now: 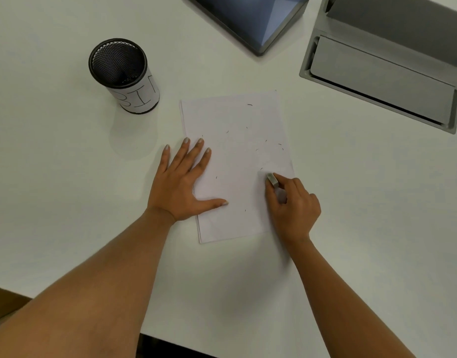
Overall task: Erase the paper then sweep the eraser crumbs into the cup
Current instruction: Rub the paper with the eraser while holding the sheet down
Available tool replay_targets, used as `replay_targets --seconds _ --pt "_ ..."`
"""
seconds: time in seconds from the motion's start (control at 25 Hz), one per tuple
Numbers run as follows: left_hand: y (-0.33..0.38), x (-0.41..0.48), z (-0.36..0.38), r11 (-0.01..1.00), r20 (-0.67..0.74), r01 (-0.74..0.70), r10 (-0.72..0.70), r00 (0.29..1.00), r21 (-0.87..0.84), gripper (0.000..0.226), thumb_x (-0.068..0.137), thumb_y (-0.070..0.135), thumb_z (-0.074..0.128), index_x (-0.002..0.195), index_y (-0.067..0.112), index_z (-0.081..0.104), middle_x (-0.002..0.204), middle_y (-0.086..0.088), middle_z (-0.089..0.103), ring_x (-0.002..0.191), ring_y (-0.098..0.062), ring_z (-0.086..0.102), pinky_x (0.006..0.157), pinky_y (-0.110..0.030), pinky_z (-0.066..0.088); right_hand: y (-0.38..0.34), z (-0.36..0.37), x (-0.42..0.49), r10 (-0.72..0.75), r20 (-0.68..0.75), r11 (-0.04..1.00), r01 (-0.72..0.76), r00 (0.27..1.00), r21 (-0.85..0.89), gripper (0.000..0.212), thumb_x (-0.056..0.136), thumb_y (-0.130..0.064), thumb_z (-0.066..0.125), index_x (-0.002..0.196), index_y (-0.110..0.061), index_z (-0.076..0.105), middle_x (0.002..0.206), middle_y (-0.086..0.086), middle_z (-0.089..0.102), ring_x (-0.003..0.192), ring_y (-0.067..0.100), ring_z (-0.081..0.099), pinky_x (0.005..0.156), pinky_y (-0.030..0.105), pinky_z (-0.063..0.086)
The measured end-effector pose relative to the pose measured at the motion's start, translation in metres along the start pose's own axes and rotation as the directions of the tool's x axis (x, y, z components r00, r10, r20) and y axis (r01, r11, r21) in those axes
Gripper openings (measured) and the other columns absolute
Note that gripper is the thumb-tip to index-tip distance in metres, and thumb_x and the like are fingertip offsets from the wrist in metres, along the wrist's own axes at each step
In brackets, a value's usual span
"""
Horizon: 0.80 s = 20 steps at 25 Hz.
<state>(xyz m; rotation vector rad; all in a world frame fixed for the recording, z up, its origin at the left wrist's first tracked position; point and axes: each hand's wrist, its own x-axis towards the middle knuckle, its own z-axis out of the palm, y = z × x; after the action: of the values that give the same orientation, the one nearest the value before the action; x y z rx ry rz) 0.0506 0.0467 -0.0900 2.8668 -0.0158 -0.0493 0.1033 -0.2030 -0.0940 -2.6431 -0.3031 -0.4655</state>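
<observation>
My right hand (293, 205) pinches the eraser (272, 179), its tip down on the paper (237, 161) near the paper's right edge. My left hand (182, 186) lies flat and spread, holding nothing, pressing the paper's left edge onto the table (67, 177). Dark eraser crumbs (250, 104) are scattered over the paper, mostly its far half. Beyond the paper's far-left corner, apart from it, stands the mesh cup (124, 73), upright.
</observation>
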Motion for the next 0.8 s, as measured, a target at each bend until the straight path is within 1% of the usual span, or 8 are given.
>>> replay_targets --seconds 0.24,0.44,0.48,0.56,0.64,0.68,0.72,0.8 --pt "0.008 -0.040 0.001 0.999 0.117 -0.038 0.034 0.993 0.027 0.129 0.066 0.102 0.029 0.162 0.016 0.015 0.170 -0.002 0.008 0.157 -0.023 0.002 0.124 -0.059 0.003 0.001 0.000 -0.001 0.009 0.023 1.000 -0.009 1.000 0.002 0.013 0.090 -0.032 0.071 0.094 -0.021 0.075 0.066 -0.005 0.062 0.047 0.014 0.048 0.045 0.034 0.039" --pt "0.007 -0.037 -0.001 0.999 0.146 -0.037 0.032 0.989 0.037 0.131 0.066 0.102 0.029 0.162 0.015 0.011 0.171 -0.003 0.002 0.157 -0.022 -0.002 0.125 -0.058 0.002 -0.023 -0.009 -0.004 0.184 0.052 0.970 -0.190 0.981 0.154 0.009 0.084 -0.031 0.074 0.088 -0.023 0.075 0.074 -0.007 0.066 0.057 0.013 0.058 0.051 0.029 0.047" --pt "0.006 -0.038 0.000 0.999 0.134 -0.039 0.035 0.990 0.026 0.130 0.066 0.101 0.031 0.162 0.015 0.014 0.171 -0.003 0.004 0.157 -0.023 0.000 0.125 -0.058 0.002 -0.036 -0.011 -0.012 0.157 0.108 0.966 -0.175 0.982 0.190 0.008 0.081 -0.031 0.075 0.084 -0.023 0.074 0.073 -0.007 0.066 0.059 0.014 0.060 0.053 0.029 0.048" --pt "0.006 -0.039 0.003 0.999 0.114 -0.047 0.048 0.992 -0.006 0.127 0.067 0.097 0.040 0.161 0.015 0.017 0.170 -0.004 0.008 0.157 -0.024 0.003 0.124 -0.059 0.004 -0.064 -0.015 -0.039 -0.027 0.257 0.962 -0.045 0.966 0.270 0.007 0.079 -0.031 0.076 0.080 -0.024 0.074 0.072 -0.006 0.066 0.060 0.015 0.062 0.052 0.030 0.049" --pt "0.005 -0.038 0.004 0.998 0.109 -0.062 0.063 0.992 -0.014 0.126 0.067 0.094 0.043 0.161 0.015 0.017 0.170 -0.004 0.008 0.157 -0.024 0.004 0.124 -0.060 0.005 -0.076 -0.018 -0.050 -0.176 0.335 0.955 0.078 0.926 0.286 0.009 0.080 -0.034 0.075 0.078 -0.025 0.074 0.071 -0.007 0.066 0.060 0.014 0.062 0.049 0.028 0.048" --pt "0.005 -0.038 0.004 0.998 0.110 -0.061 0.062 0.992 -0.010 0.126 0.067 0.096 0.041 0.161 0.015 0.017 0.170 -0.004 0.007 0.157 -0.024 0.003 0.124 -0.059 0.004 -0.071 -0.017 -0.039 -0.152 0.342 0.962 0.059 0.927 0.266 0.011 0.080 -0.036 0.074 0.076 -0.026 0.073 0.071 -0.008 0.066 0.060 0.014 0.063 0.049 0.027 0.047" --pt "0.005 -0.038 0.003 0.998 0.115 -0.059 0.058 0.992 -0.002 0.128 0.067 0.098 0.038 0.161 0.015 0.016 0.171 -0.004 0.006 0.157 -0.024 0.003 0.125 -0.058 0.003 -0.062 -0.016 -0.023 -0.057 0.331 0.977 -0.015 0.942 0.212 0.013 0.080 -0.039 0.073 0.076 -0.026 0.072 0.072 -0.009 0.066 0.060 0.014 0.063 0.050 0.025 0.045" --pt "0.005 -0.038 0.002 0.998 0.127 -0.054 0.052 0.991 0.014 0.129 0.067 0.101 0.032 0.161 0.015 0.015 0.171 -0.004 0.005 0.157 -0.024 0.002 0.125 -0.058 0.002 -0.043 -0.019 0.008 0.207 0.255 0.963 -0.243 0.944 0.116 0.014 0.083 -0.043 0.072 0.080 -0.029 0.072 0.077 -0.013 0.065 0.064 0.012 0.063 0.052 0.020 0.039"
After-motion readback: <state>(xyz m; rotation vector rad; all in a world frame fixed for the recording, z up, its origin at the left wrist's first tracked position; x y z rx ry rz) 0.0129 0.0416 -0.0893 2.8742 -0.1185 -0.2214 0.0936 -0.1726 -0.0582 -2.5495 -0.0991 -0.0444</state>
